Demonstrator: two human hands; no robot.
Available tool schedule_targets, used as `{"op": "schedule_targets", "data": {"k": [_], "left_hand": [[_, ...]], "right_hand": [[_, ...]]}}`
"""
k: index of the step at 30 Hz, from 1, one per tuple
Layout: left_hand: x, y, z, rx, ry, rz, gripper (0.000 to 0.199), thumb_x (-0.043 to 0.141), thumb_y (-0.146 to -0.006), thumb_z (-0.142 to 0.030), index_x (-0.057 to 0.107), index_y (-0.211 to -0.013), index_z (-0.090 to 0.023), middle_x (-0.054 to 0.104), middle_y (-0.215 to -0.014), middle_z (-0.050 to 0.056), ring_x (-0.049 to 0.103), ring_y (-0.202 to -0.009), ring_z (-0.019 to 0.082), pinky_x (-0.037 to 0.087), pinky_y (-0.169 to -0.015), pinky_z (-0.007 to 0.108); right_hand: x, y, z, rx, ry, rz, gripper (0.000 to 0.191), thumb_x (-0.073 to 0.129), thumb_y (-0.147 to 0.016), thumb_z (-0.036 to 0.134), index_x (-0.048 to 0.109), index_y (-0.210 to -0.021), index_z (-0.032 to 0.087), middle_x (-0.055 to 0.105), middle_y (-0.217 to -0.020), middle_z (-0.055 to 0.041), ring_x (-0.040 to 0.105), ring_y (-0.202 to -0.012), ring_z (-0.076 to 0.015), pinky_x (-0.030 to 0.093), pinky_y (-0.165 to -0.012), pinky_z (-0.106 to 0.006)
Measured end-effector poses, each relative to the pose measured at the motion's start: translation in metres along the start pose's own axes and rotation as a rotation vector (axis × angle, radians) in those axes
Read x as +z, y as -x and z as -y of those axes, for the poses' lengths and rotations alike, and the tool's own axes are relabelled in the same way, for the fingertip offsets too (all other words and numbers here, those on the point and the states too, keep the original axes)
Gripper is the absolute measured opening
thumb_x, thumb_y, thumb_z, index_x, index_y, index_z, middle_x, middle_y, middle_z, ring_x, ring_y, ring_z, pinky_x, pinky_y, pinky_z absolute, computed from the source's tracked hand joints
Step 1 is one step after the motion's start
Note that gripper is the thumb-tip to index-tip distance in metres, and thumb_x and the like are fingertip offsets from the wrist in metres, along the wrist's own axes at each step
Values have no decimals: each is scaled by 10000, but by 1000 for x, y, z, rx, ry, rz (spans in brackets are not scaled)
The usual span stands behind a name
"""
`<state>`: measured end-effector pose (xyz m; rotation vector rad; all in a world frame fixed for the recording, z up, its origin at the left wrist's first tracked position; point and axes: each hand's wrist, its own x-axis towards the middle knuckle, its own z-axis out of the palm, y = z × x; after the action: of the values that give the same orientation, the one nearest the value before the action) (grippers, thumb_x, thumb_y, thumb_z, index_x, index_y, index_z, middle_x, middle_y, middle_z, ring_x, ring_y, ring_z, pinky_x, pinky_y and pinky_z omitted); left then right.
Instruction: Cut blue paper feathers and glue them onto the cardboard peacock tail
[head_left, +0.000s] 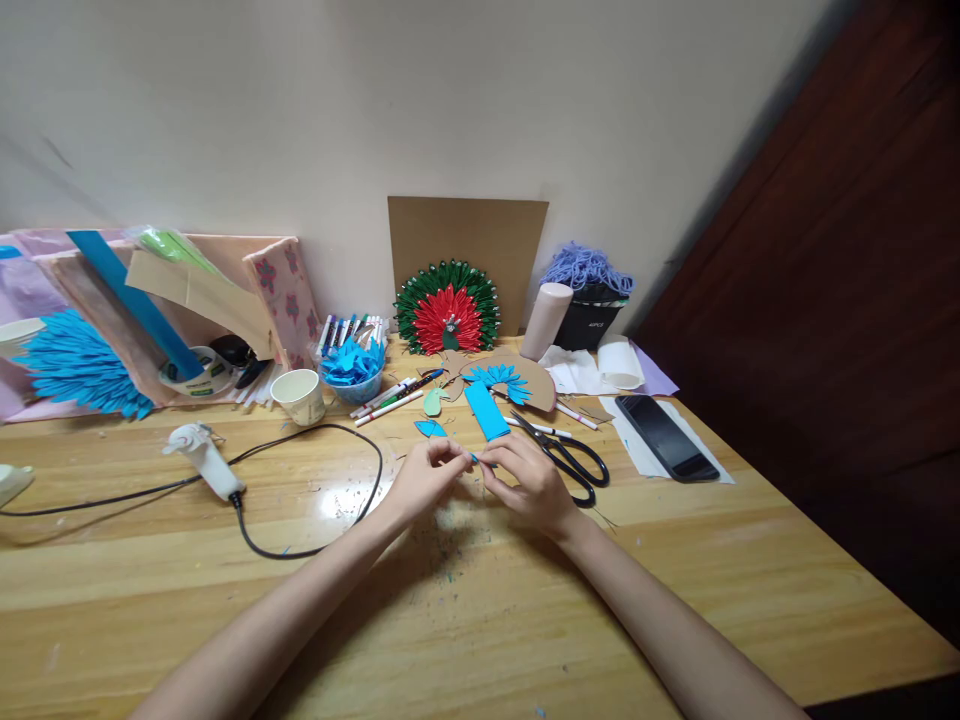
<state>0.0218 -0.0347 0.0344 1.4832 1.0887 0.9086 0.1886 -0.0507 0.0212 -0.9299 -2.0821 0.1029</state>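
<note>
We have one small blue piece (474, 458) over the middle of the bench (480, 630), well in from its right edge, and the grip of both hands is pinched on it: the left hand (433, 475) from one side, the right hand (531, 487) from the other, fingertips nearly meeting and hiding most of it. Just beyond our fingers, toward the back edge, we see one blue paper strip (487, 411), one loose blue petal (430, 428) and one green cutout (433, 403). One pair of scissors (564, 456) lies just beside our right hand, and one phone (666, 437) rests on white paper near the right edge. Behind the strip is one cardboard piece (541, 378) with blue petals too crowded for us to count. Beyond our left hand, farther from the right edge, we count one glue gun (206, 462), one paper cup (298, 397) and one bowl (355, 389) heaped with blue pieces. Along the back edge stand one red-and-green peacock (448, 318) and one cardboard sheet (469, 228) behind it.
</note>
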Motion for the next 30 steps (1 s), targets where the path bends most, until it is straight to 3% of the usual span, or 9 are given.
{"op": "schedule_targets", "data": {"k": [5,15,24,30], "left_hand": [[-1,1,0,-9,4,2,215,585,-691,-337,599,-613,-137,621,-626,34,549,-600,135,412,-581,234],[-1,1,1,39,-47,-22,245,561,-729,-368,607,-679,-133,622,-662,33,538,-601,127,389,-554,220],[-3,4,-4,108,-184,-27,255,522,-763,-370,618,-726,-136,606,-672,20,502,-588,111,362,-531,210],[-2,4,-1,94,-213,-31,299,513,-767,-409,606,-702,-132,602,-665,22,508,-597,120,366,-536,219]], "right_hand": [[0,0,1,16,-21,20,140,508,-789,134,597,-863,213,609,-820,-57,562,-800,-190,470,-723,-332],[-5,-6,4,184,-245,4,80,544,-800,203,616,-836,205,630,-784,-43,581,-742,-175,479,-683,-312],[1,-5,2,424,-441,6,145,535,-806,286,627,-803,175,648,-784,-46,608,-736,-166,499,-692,-288],[-3,-7,8,373,-383,18,116,541,-797,251,641,-800,193,644,-778,-44,591,-744,-171,479,-705,-297]]}}
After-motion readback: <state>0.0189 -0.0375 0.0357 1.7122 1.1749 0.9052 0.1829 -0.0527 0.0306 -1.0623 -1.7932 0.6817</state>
